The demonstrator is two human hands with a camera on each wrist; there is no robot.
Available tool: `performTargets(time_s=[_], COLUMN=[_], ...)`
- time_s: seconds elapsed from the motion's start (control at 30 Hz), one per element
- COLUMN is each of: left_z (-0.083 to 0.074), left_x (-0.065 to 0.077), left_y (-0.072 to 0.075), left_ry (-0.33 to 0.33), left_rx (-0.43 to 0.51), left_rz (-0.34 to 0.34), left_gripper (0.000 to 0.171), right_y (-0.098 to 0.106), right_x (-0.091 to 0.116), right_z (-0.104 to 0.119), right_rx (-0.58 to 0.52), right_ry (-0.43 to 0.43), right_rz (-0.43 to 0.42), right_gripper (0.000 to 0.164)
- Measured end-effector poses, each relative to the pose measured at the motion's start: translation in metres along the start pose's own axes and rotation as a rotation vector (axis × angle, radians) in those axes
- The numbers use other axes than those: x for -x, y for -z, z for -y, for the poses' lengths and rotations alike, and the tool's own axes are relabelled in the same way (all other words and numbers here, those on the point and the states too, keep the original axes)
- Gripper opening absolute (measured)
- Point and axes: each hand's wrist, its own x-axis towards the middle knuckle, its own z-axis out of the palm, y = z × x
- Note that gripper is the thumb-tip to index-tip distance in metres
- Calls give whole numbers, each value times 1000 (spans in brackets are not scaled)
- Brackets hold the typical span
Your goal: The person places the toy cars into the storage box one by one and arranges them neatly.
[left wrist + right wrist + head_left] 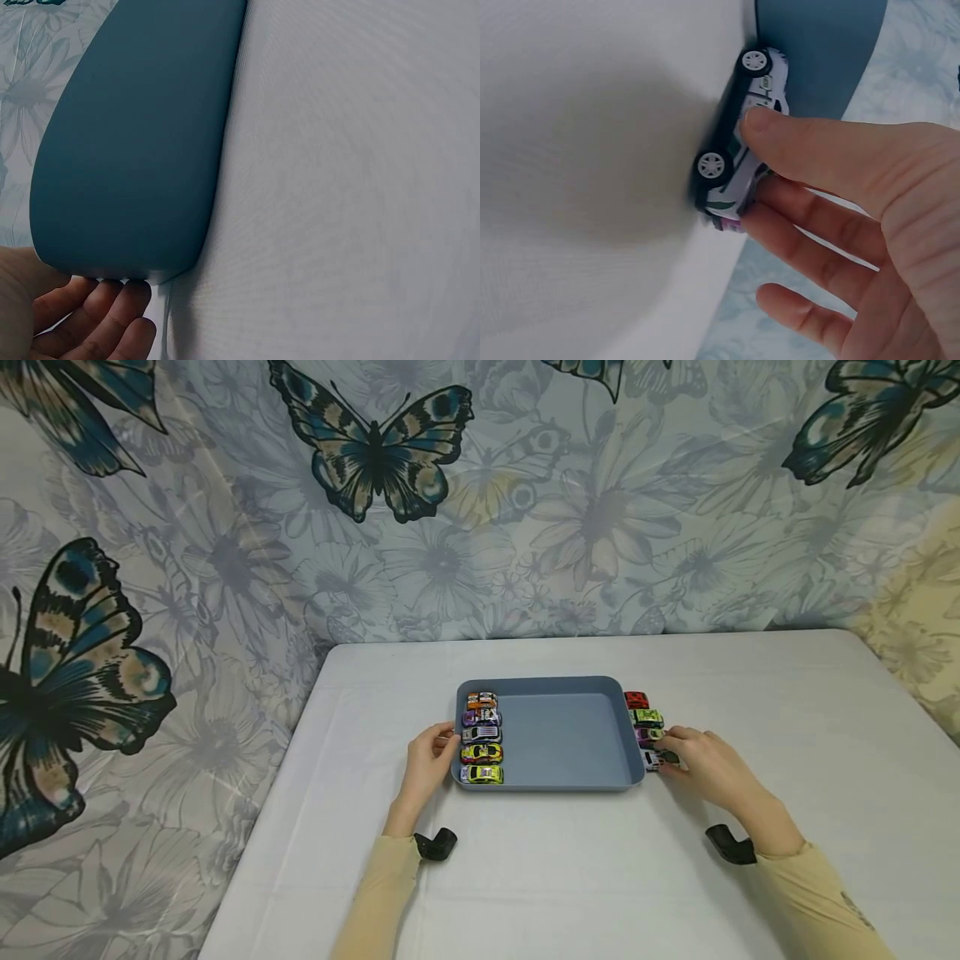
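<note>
A grey-blue tray [562,739] lies on the table, with a column of several toy cars along its left inner side, among them a yellow toy car [482,753]. At the tray's left end is my left hand [429,762], its fingertips [137,291] against the outer wall. My right hand [708,768] pinches a white toy car with green markings [739,146] between thumb and fingers, just outside the tray's right side. Beyond that car stand a purple toy car [647,736], a green toy car [647,718] and a red toy car [637,700].
A white cloth [525,877] covers the table. Behind it rises a wall [600,552] with butterfly and flower patterns. Black wrist mounts [437,844] sit at both sleeve cuffs.
</note>
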Motion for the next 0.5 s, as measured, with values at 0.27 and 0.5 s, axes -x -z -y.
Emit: performTargets(time_s=[0.27, 0.5], left_z=[-1, 0], left_x=[0, 0], left_y=[1, 1], left_ry=[-8, -3], left_rx=[3, 7], left_rz=[0, 5], left_gripper=[27, 28], right_y=[-3, -2], right_x=[0, 0], right_z=[-2, -1], right_rx=[-10, 18], right_ry=[-21, -14], right_rz=[21, 3], right_gripper=[25, 25])
